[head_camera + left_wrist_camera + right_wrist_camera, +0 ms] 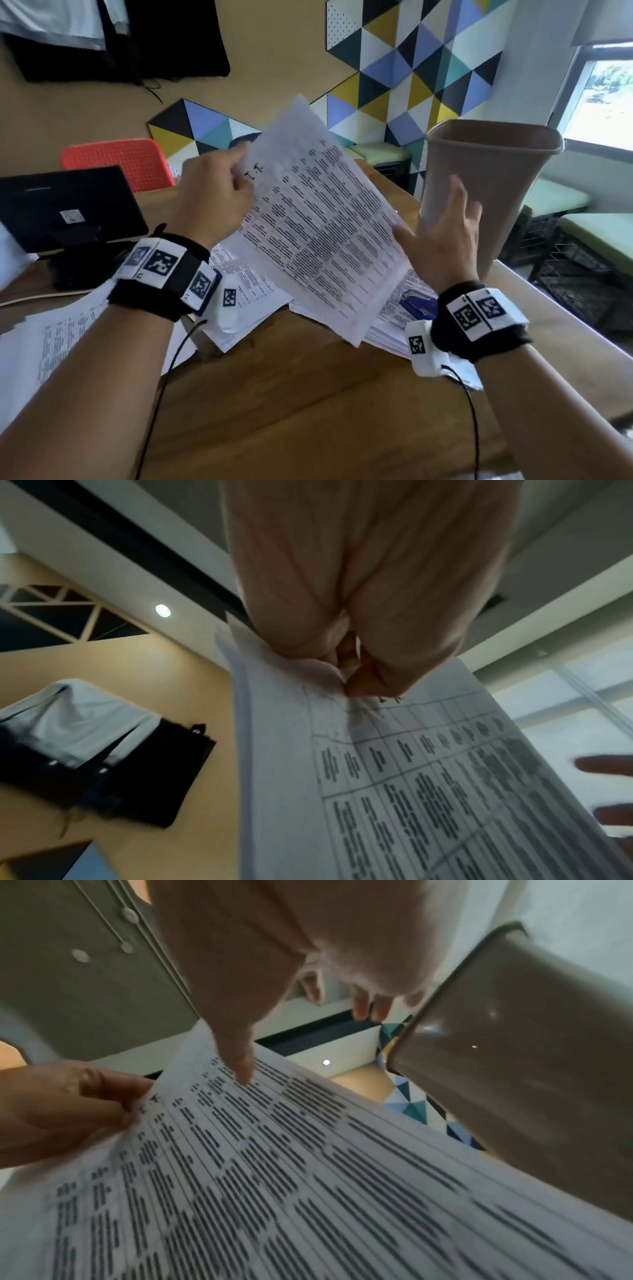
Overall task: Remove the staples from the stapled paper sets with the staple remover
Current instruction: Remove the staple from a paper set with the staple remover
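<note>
White printed sheets — the paper set (318, 219) — hung in the air above the wooden table (308, 411), pinched at one top corner by the left hand (214, 195), thumb and curled fingers closed on that corner alone. Held so, the sheets could sag, fan apart or slip, and if a staple sat under the fingers it could tear through. The right hand (442, 236) was spread open, fingers straight, holding nothing, its thumb at the set's right edge; whether it touched I could not tell. Just beyond it stood a brown bin (489, 178) — a careless sweep might knock it. The blue staple remover (419, 303) lay below on other paper stacks (246, 291), near the right wrist, easily buried if the set dropped.
</note>
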`<action>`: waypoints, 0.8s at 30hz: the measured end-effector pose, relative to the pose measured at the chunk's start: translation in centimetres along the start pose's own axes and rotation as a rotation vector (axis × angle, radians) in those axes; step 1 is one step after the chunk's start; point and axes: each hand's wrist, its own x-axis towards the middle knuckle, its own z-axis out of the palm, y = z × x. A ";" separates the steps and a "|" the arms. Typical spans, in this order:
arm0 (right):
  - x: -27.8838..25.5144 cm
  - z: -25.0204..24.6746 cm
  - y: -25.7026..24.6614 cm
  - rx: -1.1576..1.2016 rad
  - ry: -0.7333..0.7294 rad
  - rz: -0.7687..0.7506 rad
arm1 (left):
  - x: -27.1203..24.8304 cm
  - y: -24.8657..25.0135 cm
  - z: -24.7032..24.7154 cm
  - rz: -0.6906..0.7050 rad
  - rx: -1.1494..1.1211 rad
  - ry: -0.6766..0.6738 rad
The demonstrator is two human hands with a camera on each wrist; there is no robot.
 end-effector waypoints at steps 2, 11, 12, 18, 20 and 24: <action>0.2 -0.1 -2.1 -0.009 0.033 -0.172 | 0.9 1.6 -0.5 0.083 0.044 -0.025; 2.2 -0.7 -4.8 0.436 -0.391 -0.264 | 4.1 5.2 -3.2 0.241 0.010 -0.107; 1.8 -0.7 -4.5 0.499 -0.421 -0.224 | 4.1 4.8 -3.2 0.211 -0.003 -0.116; -0.3 -0.2 -0.7 0.671 -0.479 0.092 | 1.1 -0.2 -0.4 -0.170 -0.275 -0.023; -1.0 0.1 0.3 0.688 -0.518 0.154 | -0.4 -0.9 1.3 -0.306 -0.506 -0.002; -0.7 0.2 2.0 0.247 -0.447 0.052 | -2.5 -2.4 4.4 -0.386 -0.520 -0.054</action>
